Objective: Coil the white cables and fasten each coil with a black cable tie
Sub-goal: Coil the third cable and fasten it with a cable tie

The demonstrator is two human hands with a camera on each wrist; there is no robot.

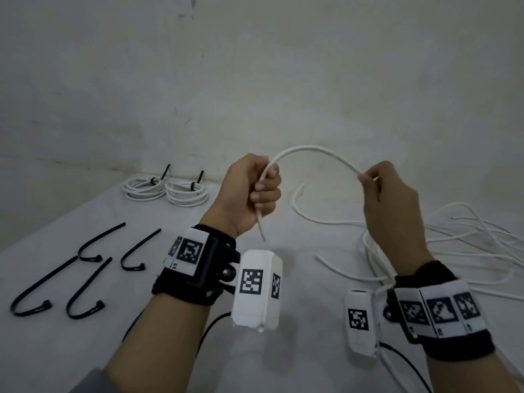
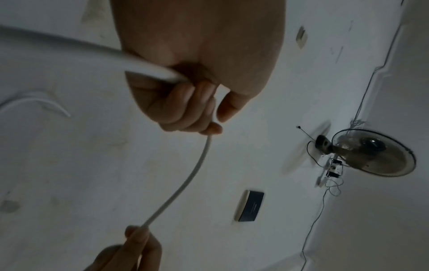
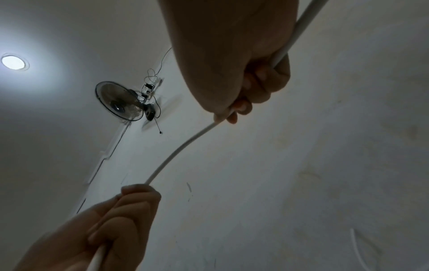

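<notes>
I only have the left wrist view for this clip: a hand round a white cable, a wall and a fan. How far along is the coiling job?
Observer: Two finished coils lie at the table's far left, each with a black tie round it.
Operator: Any ties left?
Observer: Four loose black ties lie on the table, left of the left hand.
Operator: And more cable?
Observer: A loose tangle of white cable lies on the table beyond the right hand.
Operator: Whose fingers are at my bottom edge?
Observer: The right hand's; it pinches the same held cable, which arcs between both hands.
</notes>
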